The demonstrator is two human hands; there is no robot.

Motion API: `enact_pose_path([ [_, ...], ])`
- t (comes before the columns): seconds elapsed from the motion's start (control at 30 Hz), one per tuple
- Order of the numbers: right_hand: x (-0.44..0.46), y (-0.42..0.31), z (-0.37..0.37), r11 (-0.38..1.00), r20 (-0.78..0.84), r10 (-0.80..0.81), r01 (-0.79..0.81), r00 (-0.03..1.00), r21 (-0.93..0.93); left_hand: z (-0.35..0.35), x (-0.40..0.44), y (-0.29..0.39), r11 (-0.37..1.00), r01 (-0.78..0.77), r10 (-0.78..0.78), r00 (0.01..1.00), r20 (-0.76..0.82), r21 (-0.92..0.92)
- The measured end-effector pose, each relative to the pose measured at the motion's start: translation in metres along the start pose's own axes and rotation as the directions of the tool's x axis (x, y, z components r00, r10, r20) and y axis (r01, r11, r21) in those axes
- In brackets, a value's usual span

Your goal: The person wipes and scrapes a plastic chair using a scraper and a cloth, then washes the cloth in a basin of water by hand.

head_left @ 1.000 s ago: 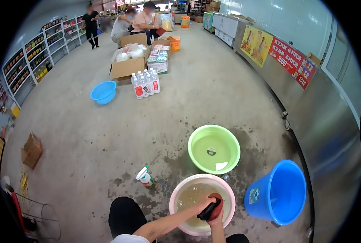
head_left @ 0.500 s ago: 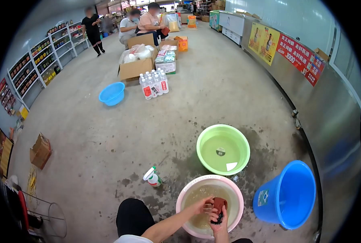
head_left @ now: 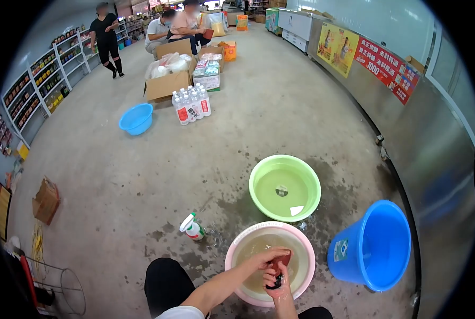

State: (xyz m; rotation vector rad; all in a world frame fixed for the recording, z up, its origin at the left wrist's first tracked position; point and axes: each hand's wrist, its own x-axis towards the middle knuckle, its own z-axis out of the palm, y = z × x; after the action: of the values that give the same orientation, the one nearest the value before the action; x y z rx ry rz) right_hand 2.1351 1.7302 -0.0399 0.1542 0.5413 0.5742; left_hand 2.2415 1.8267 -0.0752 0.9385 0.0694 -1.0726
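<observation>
A wet red and black cloth (head_left: pixel 281 261) is squeezed between my two hands over a pink-rimmed basin (head_left: pixel 236 245) of cloudy water. From the left, my left hand (head_left: pixel 269 257) has its fingers closed on the red upper part. Below it and to the right, my right hand (head_left: pixel 280 285) wraps round the lower part, where black material shows between the fingers. Just beyond the basin stands a light green basin (head_left: pixel 258 186) holding clear water. A spray bottle (head_left: pixel 193 228) is upright on the floor to the left.
A tall blue bucket (head_left: pixel 349 258) stands at the right, near the steel counter (head_left: pixel 434 186). Farther off are a blue basin (head_left: pixel 136 119), bottled water (head_left: pixel 191 106) and open cartons (head_left: pixel 167 87). Two people sit behind them; another person (head_left: pixel 107 42) walks by the shelves.
Both hands have shifted on the cloth, the left now closed over its top instead of spread beside it. The person in black by the shelves has come closer. The view has tilted slightly.
</observation>
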Motion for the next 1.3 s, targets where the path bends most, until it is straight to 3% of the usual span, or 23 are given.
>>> enact_pose_path([
  [0.03,0.006,-0.002,-0.004,0.977,-0.142,-0.103,0.073,0.985,-0.202,0.009,-0.004,0.011,0.988,0.112,-0.102,0.99,-0.102,0.102],
  [0.07,0.012,-0.002,-0.009,0.947,-0.21,-0.167,0.098,0.963,-0.304,0.011,-0.002,0.013,0.989,0.106,-0.095,0.99,-0.106,0.105],
  [0.17,0.022,0.002,-0.018,0.812,-0.336,-0.357,0.112,0.872,-0.573,0.013,0.009,0.008,0.825,-0.002,0.052,0.996,-0.072,0.565],
  [0.2,0.025,0.003,-0.025,0.719,-0.339,-0.469,0.129,0.816,-0.682,0.015,0.014,-0.004,0.824,-0.001,0.054,0.996,-0.076,0.567],
  [0.27,0.032,0.005,-0.043,0.612,-0.321,-0.575,0.135,0.752,-0.779,0.016,0.026,-0.033,0.312,-0.064,0.467,0.879,-0.094,0.948],
  [0.3,0.036,0.009,-0.054,0.443,-0.177,-0.717,0.244,0.674,-0.863,0.014,0.027,-0.04,0.246,-0.016,0.411,0.907,-0.089,0.969],
  [0.33,0.047,0.005,-0.07,0.394,-0.123,-0.788,0.341,0.603,-0.853,0.019,0.022,-0.045,0.244,-0.017,0.412,0.907,-0.088,0.97],
  [0.4,0.069,-0.002,-0.103,0.256,-0.011,-0.9,0.507,0.436,-0.823,0.037,0.007,-0.049,0.026,0.104,0.647,0.756,-0.096,0.994],
  [0.5,0.078,-0.009,-0.122,0.173,0.035,-0.97,0.783,0.24,-0.598,0.046,-0.004,-0.042,-0.046,0.179,0.651,0.752,-0.107,0.983],
  [0.53,0.051,0.006,-0.09,0.16,0.113,-0.911,0.593,0.397,-0.789,0.041,-0.002,-0.036,-0.05,0.178,0.652,0.751,-0.103,0.983],
  [0.57,0.027,0.018,-0.053,0.088,0.143,-0.821,0.37,0.553,-0.925,0.032,0.001,-0.027,0.238,-0.018,0.539,0.835,-0.116,0.971],
  [0.6,0.014,0.021,-0.022,0.085,0.146,-0.824,0.373,0.548,-0.924,0.026,0.003,-0.017,0.523,-0.171,0.418,0.905,-0.076,0.835],
  [0.67,-0.005,0.017,0.02,0.746,-0.179,-0.514,0.333,0.839,-0.577,0.006,-0.006,0.025,0.972,0.01,-0.019,0.999,0.035,0.235],
  [0.7,-0.011,0.01,0.018,0.891,-0.054,-0.379,0.349,0.924,-0.291,0.007,-0.016,0.037,0.998,-0.026,0.023,0.998,0.06,0.048],
  [0.73,-0.021,0.012,0.033,0.968,0.012,-0.249,0.25,0.968,-0.031,0.013,-0.029,0.042,0.998,-0.023,0.02,0.998,0.065,0.051],
  [0.8,-0.032,0.028,0.06,0.925,0.214,-0.119,0.03,0.97,0.378,0.029,-0.051,0.049,0.918,-0.054,0.173,0.946,0.274,-0.392],
  [0.87,-0.028,0.045,0.073,0.9,0.32,-0.089,-0.061,0.943,0.431,0.035,-0.041,0.036,0.888,0.005,0.199,0.897,0.394,-0.461],
  [1.0,-0.032,0.048,0.084,0.899,0.426,-0.066,-0.132,0.902,0.418,0.08,-0.044,0.047,0.676,-0.065,0.382,0.883,0.273,-0.734],
  [1.1,-0.037,0.033,0.082,0.974,0.318,-0.054,-0.02,0.946,0.225,0.074,-0.042,0.077,0.75,0.0,0.366,0.833,0.414,-0.662],
  [1.17,-0.039,0.025,0.082,0.991,0.193,-0.022,-0.004,0.981,0.132,0.07,-0.037,0.096,0.99,-0.143,0.138,0.909,0.394,-0.015],
  [1.2,-0.037,0.024,0.077,0.99,0.194,-0.025,-0.003,0.981,0.142,0.072,-0.036,0.095,0.991,-0.134,0.128,0.911,0.393,-0.012],
  [1.27,-0.025,0.021,0.055,0.937,-0.102,-0.21,0.171,0.972,-0.304,0.079,-0.034,0.088,0.839,-0.13,0.003,0.972,0.235,0.528],
  [1.3,-0.015,0.02,0.035,0.915,-0.144,-0.275,0.213,0.951,-0.341,0.075,-0.024,0.071,0.712,-0.187,0.068,0.978,0.198,0.677],
])
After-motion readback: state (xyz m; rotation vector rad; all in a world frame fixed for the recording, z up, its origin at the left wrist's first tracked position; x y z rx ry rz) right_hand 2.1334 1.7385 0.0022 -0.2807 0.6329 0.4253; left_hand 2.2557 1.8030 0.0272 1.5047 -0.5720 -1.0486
